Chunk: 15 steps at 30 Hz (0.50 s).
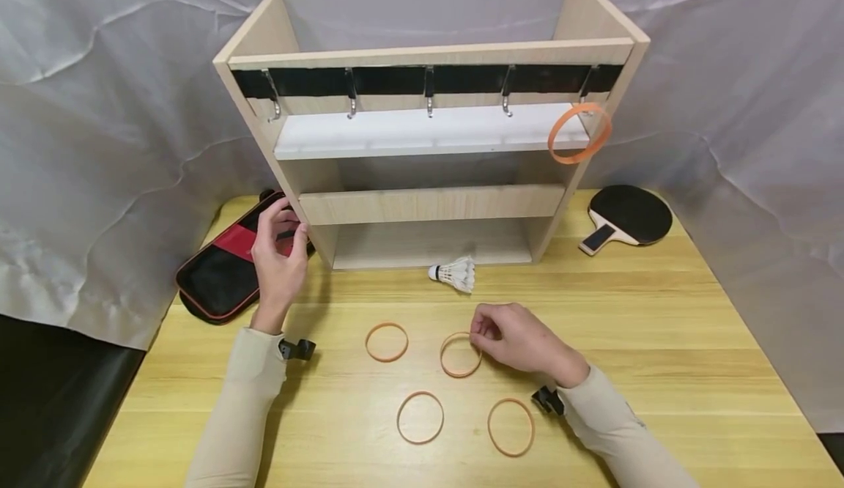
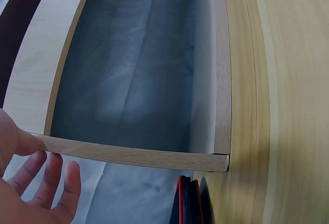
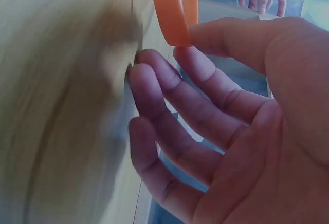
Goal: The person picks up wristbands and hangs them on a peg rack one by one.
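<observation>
My right hand (image 1: 521,338) pinches the edge of an orange ring (image 1: 449,370) between thumb and forefinger, low over the table; the right wrist view shows that ring (image 3: 172,13) at the fingertips. With thumb and fingers on either side of its edge, my left hand (image 1: 280,268) grips the left upright of the wooden rack (image 1: 428,204), seen also in the left wrist view as a side board (image 2: 128,155). Three more orange rings (image 1: 387,360) (image 1: 420,442) (image 1: 511,454) lie flat on the table. Another orange ring (image 1: 596,147) hangs from the rightmost hook.
A shuttlecock (image 1: 453,274) lies at the rack's front base. Right of the rack is a black paddle (image 1: 631,213); a black and red case (image 1: 220,279) lies to its left. Several metal hooks (image 1: 429,92) line the black strip. Grey cloth (image 1: 745,92) stands behind.
</observation>
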### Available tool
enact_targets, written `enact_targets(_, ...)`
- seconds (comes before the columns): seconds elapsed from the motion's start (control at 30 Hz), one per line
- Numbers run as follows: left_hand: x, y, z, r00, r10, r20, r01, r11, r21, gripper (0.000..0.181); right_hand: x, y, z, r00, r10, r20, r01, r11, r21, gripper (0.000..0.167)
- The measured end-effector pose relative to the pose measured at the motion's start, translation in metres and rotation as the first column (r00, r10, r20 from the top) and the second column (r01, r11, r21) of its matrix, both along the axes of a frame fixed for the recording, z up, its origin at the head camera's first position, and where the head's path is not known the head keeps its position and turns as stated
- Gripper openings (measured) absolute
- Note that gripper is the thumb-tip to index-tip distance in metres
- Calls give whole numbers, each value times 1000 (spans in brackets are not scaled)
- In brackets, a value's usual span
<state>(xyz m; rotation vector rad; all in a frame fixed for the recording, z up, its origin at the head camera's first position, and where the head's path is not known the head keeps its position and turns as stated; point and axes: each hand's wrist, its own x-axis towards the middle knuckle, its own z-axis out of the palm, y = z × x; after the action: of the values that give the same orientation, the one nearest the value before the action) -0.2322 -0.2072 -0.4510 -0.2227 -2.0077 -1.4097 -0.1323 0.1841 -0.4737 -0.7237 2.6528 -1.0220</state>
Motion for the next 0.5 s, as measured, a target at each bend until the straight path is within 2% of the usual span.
enact_targets(0.3, -2, 3, -3, 1000, -5, -9, 5, 1000, 2, 48, -1, 4, -2, 999, 40, 30, -39, 998, -44, 12)
enact_targets(0.5, -3, 1, -1, 1000, -4, -16, 4, 1000, -6, 49, -4, 5, 2, 996, 46, 80, -35, 991, -125, 7)
